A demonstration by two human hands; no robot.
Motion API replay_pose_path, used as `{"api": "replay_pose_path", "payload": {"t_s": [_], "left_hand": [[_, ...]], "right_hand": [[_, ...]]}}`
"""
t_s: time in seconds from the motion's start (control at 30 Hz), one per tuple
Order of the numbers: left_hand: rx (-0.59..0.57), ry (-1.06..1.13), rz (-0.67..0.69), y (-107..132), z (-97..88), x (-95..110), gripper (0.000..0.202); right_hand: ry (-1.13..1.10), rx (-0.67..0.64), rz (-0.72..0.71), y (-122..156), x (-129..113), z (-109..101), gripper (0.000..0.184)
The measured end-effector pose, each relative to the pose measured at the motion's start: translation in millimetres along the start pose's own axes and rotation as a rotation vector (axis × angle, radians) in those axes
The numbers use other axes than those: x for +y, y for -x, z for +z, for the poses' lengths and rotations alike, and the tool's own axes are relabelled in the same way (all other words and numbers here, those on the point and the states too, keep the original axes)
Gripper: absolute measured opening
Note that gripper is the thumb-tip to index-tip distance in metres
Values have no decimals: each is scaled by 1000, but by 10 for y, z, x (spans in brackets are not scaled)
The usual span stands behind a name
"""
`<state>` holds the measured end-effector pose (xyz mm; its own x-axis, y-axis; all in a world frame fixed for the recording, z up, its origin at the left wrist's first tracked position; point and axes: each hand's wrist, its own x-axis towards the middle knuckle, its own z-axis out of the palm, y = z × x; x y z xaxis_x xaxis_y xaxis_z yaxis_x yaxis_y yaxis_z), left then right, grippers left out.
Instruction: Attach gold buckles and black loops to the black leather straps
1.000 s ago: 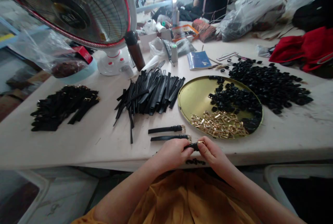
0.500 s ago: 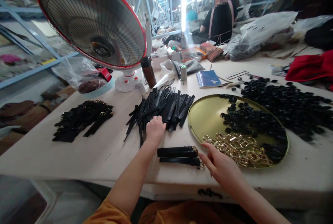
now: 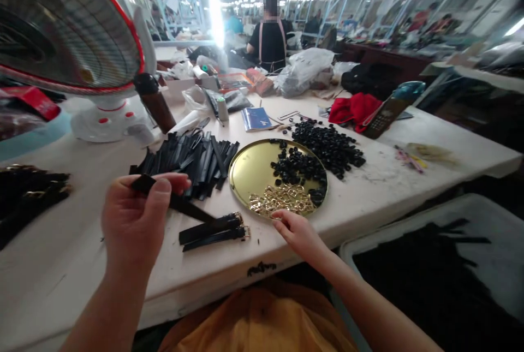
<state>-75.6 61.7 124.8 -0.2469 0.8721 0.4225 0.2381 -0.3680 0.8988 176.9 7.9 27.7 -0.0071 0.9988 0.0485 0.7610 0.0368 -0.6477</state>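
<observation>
A flat black strap (image 3: 188, 208) is pinched between the thumb and fingers of my left hand (image 3: 137, 226), raised over the table. My right hand (image 3: 301, 234) is at the near rim of a round gold tray (image 3: 249, 169), its thumb and forefinger together by the gold buckles (image 3: 282, 199); whatever they pinch is too small to make out. Black loops (image 3: 298, 166) fill the tray's right side. Below the held strap lie a few straps with buckles (image 3: 213, 232) at their right ends. Behind my left hand spreads a pile of loose black straps (image 3: 204, 163).
A large fan (image 3: 102, 117) and a brown bottle (image 3: 154, 102) stand at the back left. More black loops (image 3: 327, 147) are heaped beyond the tray. A blue booklet (image 3: 257, 119) and red cloth (image 3: 354, 109) lie farther back. A white bin (image 3: 483, 221) sits below the table's right edge.
My left hand has lifted a black strap from the pile and brought it nearer. My right hand has moved to the buckles at the tray's rim. The view has swung right.
</observation>
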Motion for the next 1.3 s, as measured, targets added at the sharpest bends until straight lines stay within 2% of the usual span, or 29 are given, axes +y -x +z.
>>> {"api": "replay_pose_path", "payload": {"t_s": [0.07, 0.17, 0.23, 0.3, 0.37, 0.43, 0.5, 0.6, 0.7, 0.8, 0.87, 0.93, 1.03, 1.13, 1.3], "left_hand": [[-202, 201, -226, 245, 115, 70, 18], [-618, 285, -627, 746, 353, -110, 23], [-756, 302, -878, 1089, 492, -309, 25], [-870, 311, -1092, 1335, 584, -459, 24], [-959, 339, -1170, 1418, 639, -506, 24], [-981, 415, -1158, 1340, 679, -453, 24], [-949, 530, -1155, 1171, 719, -349, 24], [-911, 696, -1238, 932, 777, -221, 24], [-883, 825, -1329, 829, 816, -201, 23], [-873, 924, -1390, 813, 837, -259, 24], [-883, 970, -1404, 812, 848, -307, 25], [-895, 984, -1402, 809, 858, -342, 26], [-898, 899, -1359, 809, 863, -352, 26], [-912, 713, -1199, 827, 850, -331, 23], [-977, 439, -908, 887, 810, -322, 27]], "right_hand": [[29, 82, 21, -26, 194, -147, 27], [144, 218, 80, -119, 519, -414, 27], [250, 285, 119, -219, 712, -591, 27], [358, 323, 133, -348, 849, -732, 26], [466, 332, 135, -505, 922, -813, 26], [535, 319, 138, -675, 952, -831, 25], [583, 292, 162, -837, 971, -804, 25], [706, 227, 199, -1019, 1023, -747, 22], [782, 182, 154, -1095, 1084, -744, 18], [679, 235, 137, -1047, 1051, -793, 17], [478, 301, 136, -936, 942, -812, 22], [157, 294, 125, -773, 772, -788, 32], [-395, 109, 175, -497, 483, -651, 35], [-796, 18, 292, -301, 246, -438, 30], [-1243, 48, 462, -226, -5, -147, 24]]}}
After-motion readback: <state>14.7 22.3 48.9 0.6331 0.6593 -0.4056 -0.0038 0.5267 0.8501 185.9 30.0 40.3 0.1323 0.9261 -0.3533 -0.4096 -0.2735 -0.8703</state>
